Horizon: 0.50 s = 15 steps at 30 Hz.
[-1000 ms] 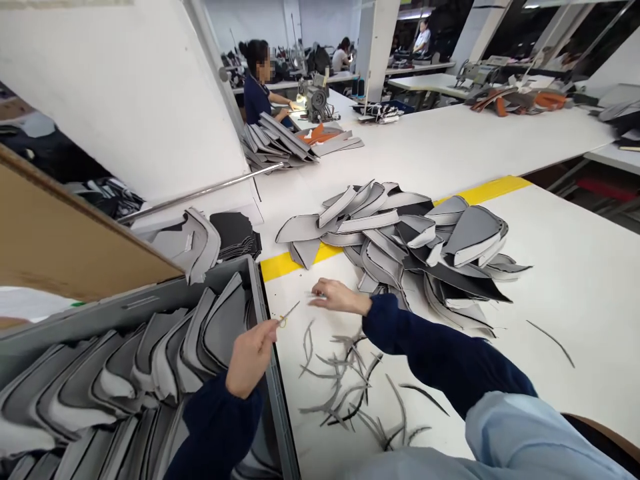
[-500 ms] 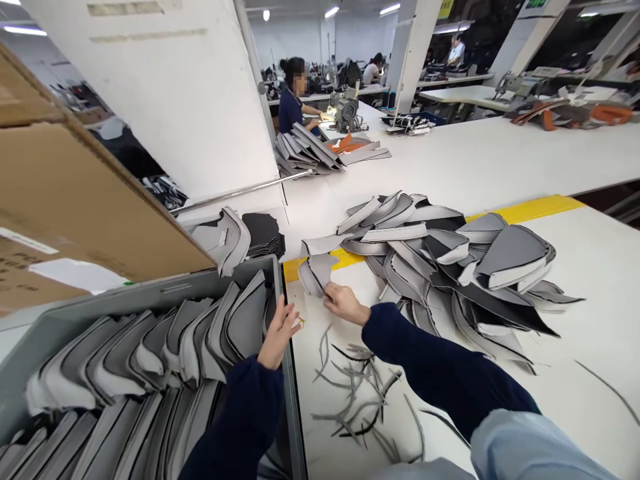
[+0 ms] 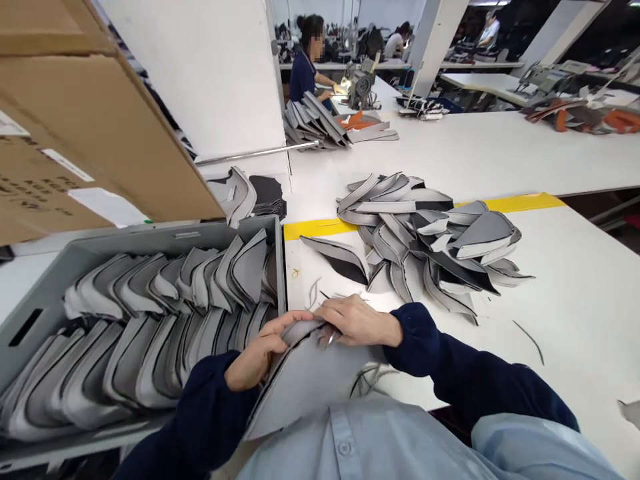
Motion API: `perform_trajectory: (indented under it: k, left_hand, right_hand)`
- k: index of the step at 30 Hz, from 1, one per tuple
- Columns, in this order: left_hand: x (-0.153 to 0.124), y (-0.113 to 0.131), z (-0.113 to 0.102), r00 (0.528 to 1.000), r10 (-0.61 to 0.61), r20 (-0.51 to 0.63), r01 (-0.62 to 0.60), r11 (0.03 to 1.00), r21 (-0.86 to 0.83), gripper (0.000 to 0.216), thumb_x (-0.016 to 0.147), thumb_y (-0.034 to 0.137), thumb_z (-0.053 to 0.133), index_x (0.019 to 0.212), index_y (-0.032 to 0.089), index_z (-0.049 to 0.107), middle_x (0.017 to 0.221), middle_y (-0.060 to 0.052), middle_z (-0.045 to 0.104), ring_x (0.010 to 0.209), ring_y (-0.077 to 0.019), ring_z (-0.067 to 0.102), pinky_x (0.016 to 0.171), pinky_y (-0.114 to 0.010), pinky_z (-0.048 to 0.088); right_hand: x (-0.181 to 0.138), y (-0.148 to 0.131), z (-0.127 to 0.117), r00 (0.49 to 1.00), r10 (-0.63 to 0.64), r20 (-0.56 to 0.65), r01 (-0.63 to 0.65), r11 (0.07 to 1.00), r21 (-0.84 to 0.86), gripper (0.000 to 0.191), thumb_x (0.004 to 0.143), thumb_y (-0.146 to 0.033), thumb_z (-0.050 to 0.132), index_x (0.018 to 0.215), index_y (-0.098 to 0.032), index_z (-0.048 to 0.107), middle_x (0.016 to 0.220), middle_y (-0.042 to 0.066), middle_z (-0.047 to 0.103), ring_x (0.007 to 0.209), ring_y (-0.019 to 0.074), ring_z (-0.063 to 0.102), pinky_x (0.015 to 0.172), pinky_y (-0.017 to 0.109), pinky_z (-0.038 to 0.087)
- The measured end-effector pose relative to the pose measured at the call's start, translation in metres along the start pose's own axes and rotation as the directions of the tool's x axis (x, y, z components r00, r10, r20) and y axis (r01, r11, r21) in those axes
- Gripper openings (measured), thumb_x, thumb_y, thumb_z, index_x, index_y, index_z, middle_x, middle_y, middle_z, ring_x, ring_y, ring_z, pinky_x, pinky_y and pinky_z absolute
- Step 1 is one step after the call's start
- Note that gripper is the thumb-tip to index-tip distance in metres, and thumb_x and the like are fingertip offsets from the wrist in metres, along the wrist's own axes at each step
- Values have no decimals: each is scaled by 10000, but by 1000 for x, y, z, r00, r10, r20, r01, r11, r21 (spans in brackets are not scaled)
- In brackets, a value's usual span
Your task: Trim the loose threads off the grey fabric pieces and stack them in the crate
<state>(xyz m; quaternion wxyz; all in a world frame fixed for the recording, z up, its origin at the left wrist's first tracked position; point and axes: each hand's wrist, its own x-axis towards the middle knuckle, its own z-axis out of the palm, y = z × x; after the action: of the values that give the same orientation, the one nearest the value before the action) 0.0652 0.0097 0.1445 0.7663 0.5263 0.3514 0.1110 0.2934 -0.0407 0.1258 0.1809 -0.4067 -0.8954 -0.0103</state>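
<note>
Fingers point(image 3: 336, 312) pinching gray panel point(image 3: 320, 380), seemingly almost closed

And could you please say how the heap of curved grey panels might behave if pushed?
The heap of curved grey panels would probably slide apart, as its pieces overlap loosely at many angles. Each piece looks light, being thin, and likely springy rather than limp, since many hold their curves.

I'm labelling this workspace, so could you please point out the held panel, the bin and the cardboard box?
Held panel point(image 3: 317, 373), head view: its broad grey face.
Bin point(image 3: 47, 293), head view: its left inner wall.
Cardboard box point(image 3: 107, 130), head view: its printed side.
</note>
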Motion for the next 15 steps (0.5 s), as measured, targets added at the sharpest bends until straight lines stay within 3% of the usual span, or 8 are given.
perform_trajectory:
  k: [2, 5, 7, 8, 10, 12, 13, 15]
  left_hand:
    - [-21, -10, 4, 997, 68, -41, -54, 959, 278, 554, 733, 275, 446, 1277, 170, 469, 1243, -104, 556, 1122, -289, 504, 911, -381, 409]
    - [-42, -25, 10, 976, 211, -45, -115, 684, 720, 630, 805, 412, 492, 1385, 201, 365, 1447, -115, 329, 1291, -321, 322, 1032, -448, 306]
    - [-49, -36, 15, 961, 272, -48, -106, 522, 846, 614, 818, 432, 486, 1375, 191, 395, 1431, -134, 351, 1279, -336, 332, 1025, -488, 308]
    - [-50, -40, 17, 953, 296, -62, -99, 498, 862, 562, 842, 420, 447, 1349, 179, 436, 1386, -140, 412, 1251, -325, 373, 1018, -483, 321]
    - [-51, -46, 21, 951, 297, -87, -103, 570, 815, 490, 885, 382, 352, 1297, 165, 505, 1251, -125, 546, 1150, -275, 485, 991, -424, 370]
    - [-53, -46, 23, 975, 200, -100, -80, 731, 677, 475, 890, 387, 343, 1253, 167, 556, 1130, -87, 632, 1033, -231, 561, 924, -346, 429]
    - [-55, -44, 25, 986, 133, -100, -48, 805, 591, 472, 879, 411, 373, 1223, 168, 585, 1078, -69, 660, 987, -221, 578, 880, -317, 452]
    - [-60, -37, 28, 993, 20, -115, 31, 903, 428, 465, 848, 458, 430, 1133, 165, 651, 959, -46, 698, 894, -211, 591, 786, -279, 475]
  right_hand:
    - [-11, -15, 12, 998, 38, 58, -42, 997, 62, 226, 910, -223, 366, 909, -127, 570, 725, 46, 594, 576, 132, 475, 472, 239, 270]
    - [-25, -34, 24, 971, 223, 82, -236, 946, 221, 175, 856, -149, 394, 829, -134, 566, 680, 35, 587, 548, 124, 466, 488, 239, 274]
    - [-29, -43, 24, 940, 312, 136, -340, 836, 431, 182, 878, -212, 415, 798, -143, 563, 642, 12, 568, 552, 113, 470, 514, 226, 308]
    - [-30, -47, 23, 925, 338, 177, -378, 753, 539, 214, 893, -265, 420, 782, -148, 560, 625, 0, 554, 549, 106, 467, 522, 218, 323]
    - [-30, -52, 18, 899, 353, 260, -427, 571, 701, 304, 901, -392, 428, 754, -154, 547, 618, -16, 532, 552, 96, 460, 527, 206, 348]
    - [-32, -58, 11, 875, 380, 301, -464, 474, 748, 371, 879, -498, 443, 766, -157, 536, 633, -21, 521, 564, 98, 460, 534, 207, 369]
    - [-33, -61, 6, 864, 405, 300, -481, 484, 731, 393, 863, -537, 456, 806, -157, 536, 657, -18, 527, 585, 105, 472, 551, 215, 385]
    - [-37, -68, -5, 858, 447, 254, -496, 590, 637, 441, 850, -575, 461, 966, -154, 527, 769, 11, 562, 667, 131, 514, 612, 244, 422]
